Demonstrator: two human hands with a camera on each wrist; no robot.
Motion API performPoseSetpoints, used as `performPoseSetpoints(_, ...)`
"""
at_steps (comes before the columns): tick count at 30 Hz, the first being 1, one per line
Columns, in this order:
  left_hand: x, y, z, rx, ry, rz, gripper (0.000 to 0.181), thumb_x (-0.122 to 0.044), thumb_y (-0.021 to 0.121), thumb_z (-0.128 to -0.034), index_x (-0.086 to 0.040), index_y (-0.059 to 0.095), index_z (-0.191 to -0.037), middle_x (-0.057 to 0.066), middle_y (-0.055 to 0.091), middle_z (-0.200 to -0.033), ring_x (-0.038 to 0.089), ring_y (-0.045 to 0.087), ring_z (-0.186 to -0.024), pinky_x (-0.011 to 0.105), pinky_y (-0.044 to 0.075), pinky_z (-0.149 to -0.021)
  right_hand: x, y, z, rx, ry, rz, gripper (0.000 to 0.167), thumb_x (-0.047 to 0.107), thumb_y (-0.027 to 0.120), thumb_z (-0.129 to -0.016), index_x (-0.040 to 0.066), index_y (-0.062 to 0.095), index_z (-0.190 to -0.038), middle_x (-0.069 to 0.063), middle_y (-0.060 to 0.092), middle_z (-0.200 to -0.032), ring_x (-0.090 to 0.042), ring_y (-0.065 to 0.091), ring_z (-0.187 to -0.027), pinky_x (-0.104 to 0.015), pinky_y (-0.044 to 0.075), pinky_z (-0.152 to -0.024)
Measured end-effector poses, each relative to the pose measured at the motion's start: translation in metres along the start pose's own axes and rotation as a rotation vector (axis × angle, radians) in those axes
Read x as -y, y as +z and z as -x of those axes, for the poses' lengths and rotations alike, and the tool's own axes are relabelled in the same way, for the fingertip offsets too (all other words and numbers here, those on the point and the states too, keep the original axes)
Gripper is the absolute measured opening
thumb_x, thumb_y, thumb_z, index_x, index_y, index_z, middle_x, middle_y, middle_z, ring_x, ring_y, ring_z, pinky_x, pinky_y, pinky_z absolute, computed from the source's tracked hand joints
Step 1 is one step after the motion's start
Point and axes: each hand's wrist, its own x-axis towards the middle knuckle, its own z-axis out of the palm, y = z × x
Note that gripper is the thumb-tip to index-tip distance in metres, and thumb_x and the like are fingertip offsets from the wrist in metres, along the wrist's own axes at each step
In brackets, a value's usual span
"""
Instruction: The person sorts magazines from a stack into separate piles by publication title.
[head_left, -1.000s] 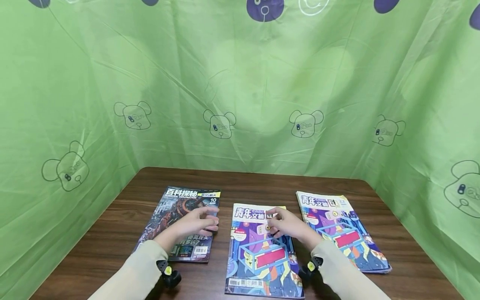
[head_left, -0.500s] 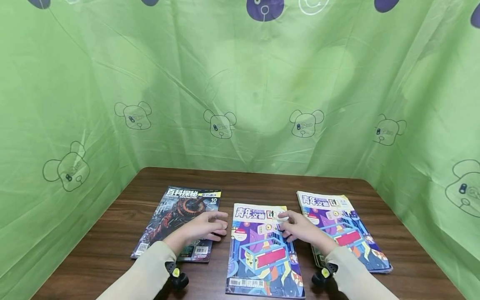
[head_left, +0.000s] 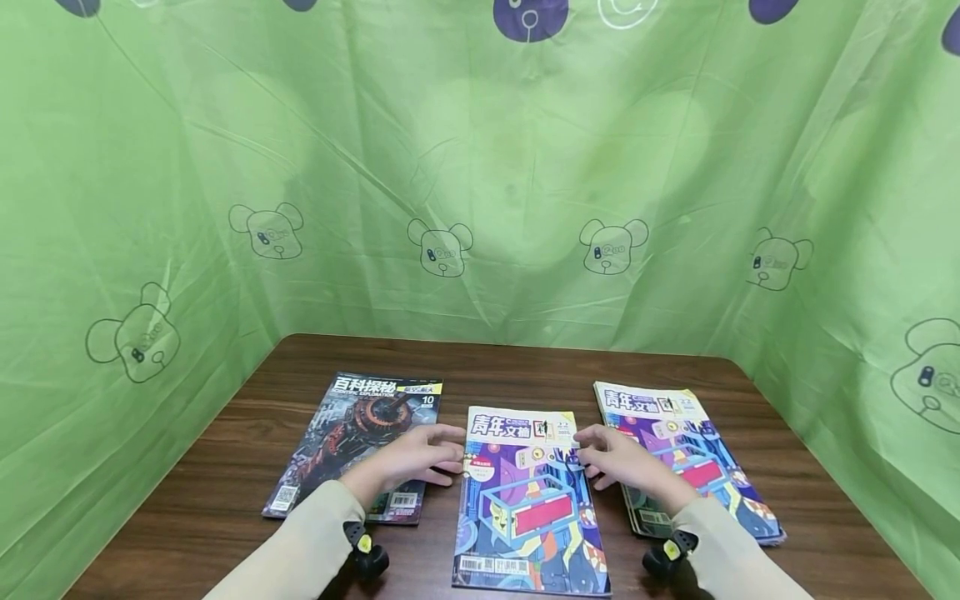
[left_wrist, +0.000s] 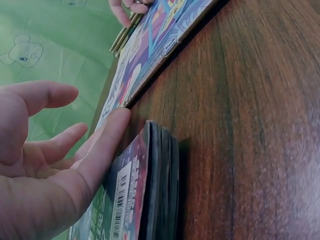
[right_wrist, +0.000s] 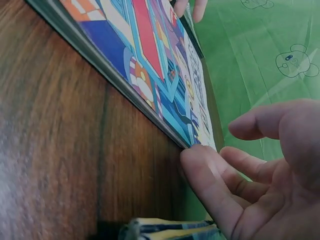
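A magazine with a purple and blue cover (head_left: 517, 508) lies face up in the middle of the table. At its left edge is my left hand (head_left: 416, 458), fingers loosely extended; in the left wrist view a fingertip (left_wrist: 120, 117) meets that edge. My right hand (head_left: 626, 462) is at the opposite edge, where the right wrist view has a fingertip (right_wrist: 192, 155) against the magazine's side. Neither hand grips it. Under my left hand lies a stack of dark magazines (head_left: 330, 450), partly hidden. Beneath my right forearm is another stack of purple magazines (head_left: 697, 433).
The brown wooden table (head_left: 510, 371) has a far edge close to a green curtain (head_left: 525, 292) printed with bear heads, which surrounds it on three sides. Bare wood separates the middle magazine from the stacks on either side.
My left hand has slid right, from above the dark magazines to the middle magazine's left edge. My right hand has moved right, off its cover to its right edge.
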Motion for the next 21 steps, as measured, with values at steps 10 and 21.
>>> performPoseSetpoints(10, 0.001, 0.002, -0.003, -0.014, 0.000, 0.024, 0.058, -0.010, 0.057, -0.0990, 0.013, 0.034, -0.147, 0.025, 0.062, -0.122, 0.038, 0.065, -0.108, 0.045, 0.059, -0.086, 0.004, -0.003, 0.004, -0.016, 0.059, 0.000, 0.048, 0.012, 0.064, -0.096, -0.012, 0.048, -0.135, -0.017, 0.064, -0.104, -0.025, 0.068, -0.084, -0.041, 0.062, -0.069)
performPoseSetpoints(21, 0.004, 0.011, -0.007, -0.071, -0.018, 0.004, 0.063, 0.002, 0.065, -0.0895, 0.017, 0.037, -0.144, 0.025, 0.060, -0.127, 0.027, 0.067, -0.102, 0.041, 0.060, -0.084, 0.000, -0.002, 0.004, 0.023, 0.041, -0.011, 0.054, 0.011, 0.066, -0.094, -0.015, 0.045, -0.137, -0.015, 0.064, -0.101, -0.025, 0.066, -0.087, -0.041, 0.062, -0.073)
